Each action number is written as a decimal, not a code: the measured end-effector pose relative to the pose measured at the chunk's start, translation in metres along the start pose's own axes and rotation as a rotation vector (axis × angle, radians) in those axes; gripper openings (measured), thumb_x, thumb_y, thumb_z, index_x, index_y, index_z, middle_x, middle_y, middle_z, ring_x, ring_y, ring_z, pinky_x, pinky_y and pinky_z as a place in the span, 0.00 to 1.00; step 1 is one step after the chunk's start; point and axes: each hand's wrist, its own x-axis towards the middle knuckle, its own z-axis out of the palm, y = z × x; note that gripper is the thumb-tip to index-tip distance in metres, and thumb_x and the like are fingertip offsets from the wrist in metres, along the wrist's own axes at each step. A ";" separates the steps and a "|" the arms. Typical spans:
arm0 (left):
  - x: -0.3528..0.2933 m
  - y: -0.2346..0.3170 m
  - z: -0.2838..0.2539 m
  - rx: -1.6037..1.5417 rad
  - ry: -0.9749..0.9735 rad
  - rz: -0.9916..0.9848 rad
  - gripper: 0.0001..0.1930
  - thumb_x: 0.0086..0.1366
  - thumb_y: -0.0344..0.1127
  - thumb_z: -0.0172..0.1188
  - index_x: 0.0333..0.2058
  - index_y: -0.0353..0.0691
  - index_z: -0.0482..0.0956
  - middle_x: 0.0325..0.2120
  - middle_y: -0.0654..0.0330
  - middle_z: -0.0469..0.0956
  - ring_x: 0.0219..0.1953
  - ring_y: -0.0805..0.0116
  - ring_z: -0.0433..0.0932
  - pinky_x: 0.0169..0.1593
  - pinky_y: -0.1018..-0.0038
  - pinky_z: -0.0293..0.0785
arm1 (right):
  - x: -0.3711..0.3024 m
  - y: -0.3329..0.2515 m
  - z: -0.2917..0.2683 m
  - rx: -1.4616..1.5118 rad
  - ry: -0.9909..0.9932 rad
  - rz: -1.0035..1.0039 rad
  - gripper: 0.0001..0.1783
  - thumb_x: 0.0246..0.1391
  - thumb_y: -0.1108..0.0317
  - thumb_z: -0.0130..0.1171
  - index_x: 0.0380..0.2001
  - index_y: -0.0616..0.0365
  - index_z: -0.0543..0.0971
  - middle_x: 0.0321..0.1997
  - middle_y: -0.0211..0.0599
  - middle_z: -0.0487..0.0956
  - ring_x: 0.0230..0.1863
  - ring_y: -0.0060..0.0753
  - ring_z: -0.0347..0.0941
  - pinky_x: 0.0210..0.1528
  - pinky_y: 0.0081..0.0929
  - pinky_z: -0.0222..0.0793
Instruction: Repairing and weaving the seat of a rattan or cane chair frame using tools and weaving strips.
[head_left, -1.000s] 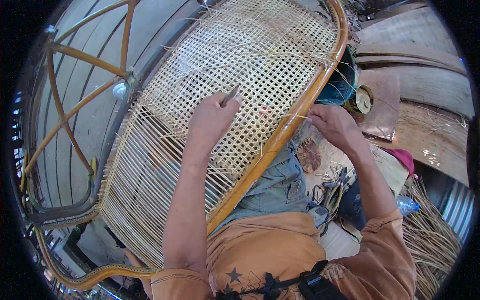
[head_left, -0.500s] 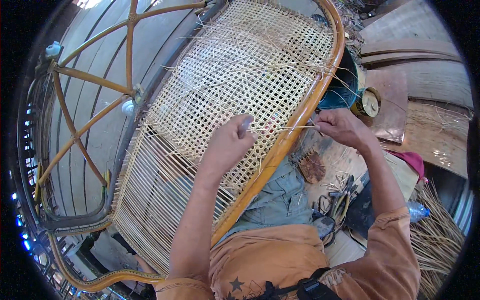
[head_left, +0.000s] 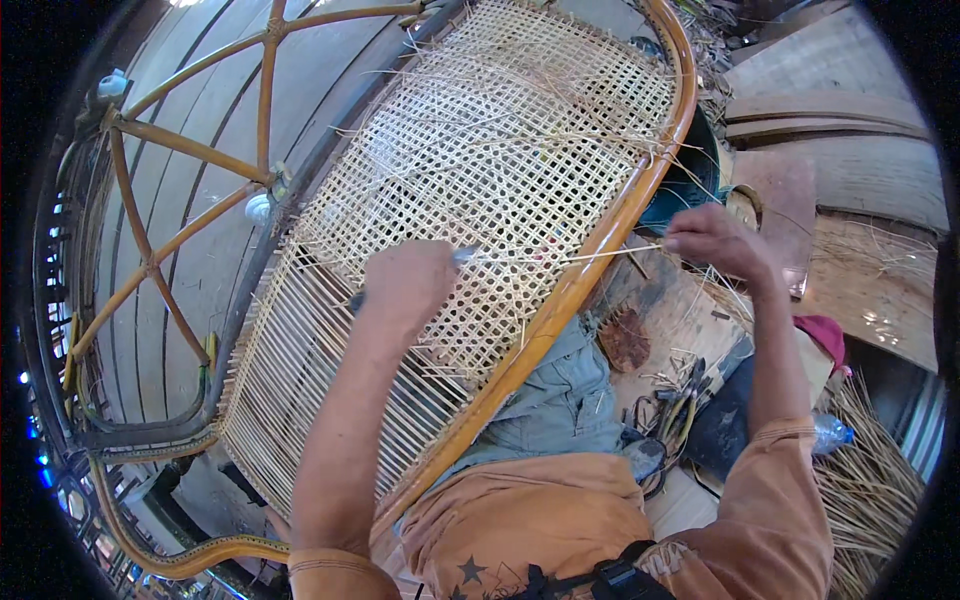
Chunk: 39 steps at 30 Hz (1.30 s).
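Observation:
A half-woven cane panel [head_left: 480, 170] fills a brown rattan frame [head_left: 600, 250] lying slanted in front of me. My left hand [head_left: 408, 280] is closed in a fist over the panel, around a slim tool [head_left: 463, 256]; a greyish, metal-looking end shows at the thumb side and a dark end at the other. Beyond the frame's right rail, my right hand [head_left: 718, 240] pinches the end of a pale cane strand [head_left: 615, 253]. That strand runs taut across the rail and into the weave near my left hand. Below, the panel has only parallel strands [head_left: 320, 380].
A bent-pole rattan frame [head_left: 195, 150] stands at the left. To the right are a dark green bucket [head_left: 690, 190], a tin can [head_left: 743, 205], wooden boards [head_left: 870, 260], hand tools [head_left: 685, 400], a plastic bottle [head_left: 830, 433] and a bundle of cane [head_left: 870, 480].
My left hand has moved left and slightly down with the tool. My right hand has drawn the strand's end farther right, away from the rail.

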 end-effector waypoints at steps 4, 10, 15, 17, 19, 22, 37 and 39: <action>-0.021 -0.053 -0.005 0.056 -0.092 -0.107 0.16 0.60 0.46 0.50 0.28 0.40 0.77 0.22 0.49 0.76 0.28 0.50 0.77 0.33 0.57 0.71 | 0.037 -0.019 0.046 -0.186 0.046 -0.267 0.11 0.50 0.63 0.56 0.26 0.62 0.75 0.20 0.38 0.74 0.23 0.29 0.70 0.27 0.28 0.65; -0.052 -0.081 -0.016 -0.050 -0.185 -0.208 0.18 0.59 0.46 0.53 0.25 0.33 0.75 0.21 0.48 0.76 0.27 0.49 0.76 0.34 0.59 0.70 | 0.053 -0.050 0.082 -0.393 0.203 -0.101 0.11 0.48 0.62 0.55 0.26 0.60 0.76 0.23 0.45 0.76 0.28 0.46 0.73 0.31 0.36 0.67; -0.065 -0.104 0.000 -0.489 -0.018 -0.474 0.18 0.56 0.46 0.56 0.24 0.32 0.75 0.17 0.48 0.74 0.23 0.52 0.75 0.31 0.62 0.68 | 0.049 -0.041 0.074 -0.230 0.136 -0.200 0.10 0.48 0.64 0.54 0.26 0.62 0.75 0.23 0.44 0.75 0.26 0.41 0.73 0.30 0.33 0.67; -0.070 -0.114 0.010 -0.683 0.101 -0.554 0.18 0.56 0.46 0.56 0.23 0.32 0.75 0.16 0.48 0.73 0.23 0.53 0.74 0.31 0.63 0.68 | 0.047 -0.037 0.074 -0.177 0.150 -0.225 0.09 0.48 0.66 0.54 0.26 0.63 0.74 0.22 0.43 0.74 0.25 0.36 0.71 0.30 0.31 0.66; -0.069 -0.117 0.014 -0.685 0.122 -0.504 0.17 0.56 0.44 0.56 0.24 0.33 0.76 0.16 0.49 0.74 0.23 0.55 0.75 0.31 0.63 0.68 | 0.041 -0.045 0.073 -0.146 0.147 -0.224 0.09 0.48 0.67 0.54 0.26 0.64 0.74 0.22 0.43 0.73 0.24 0.33 0.69 0.30 0.30 0.65; -0.068 -0.110 0.016 -0.613 0.169 -0.520 0.16 0.55 0.44 0.56 0.26 0.33 0.76 0.18 0.49 0.74 0.24 0.53 0.75 0.31 0.63 0.68 | 0.034 -0.051 0.076 -0.113 0.228 -0.105 0.10 0.48 0.67 0.55 0.26 0.65 0.73 0.20 0.40 0.71 0.23 0.28 0.67 0.28 0.27 0.64; -0.061 -0.119 0.046 -0.610 0.132 -0.601 0.15 0.56 0.44 0.55 0.30 0.36 0.78 0.24 0.48 0.78 0.31 0.52 0.78 0.37 0.63 0.70 | 0.035 -0.044 0.081 -0.027 0.249 -0.091 0.09 0.46 0.68 0.54 0.26 0.64 0.73 0.20 0.37 0.71 0.23 0.25 0.67 0.27 0.26 0.63; -0.060 -0.118 0.044 -0.638 0.111 -0.606 0.15 0.55 0.43 0.55 0.30 0.35 0.78 0.24 0.48 0.78 0.30 0.54 0.78 0.37 0.63 0.70 | 0.032 -0.046 0.079 -0.044 0.252 -0.082 0.09 0.47 0.67 0.54 0.26 0.64 0.73 0.20 0.38 0.72 0.23 0.27 0.67 0.28 0.27 0.63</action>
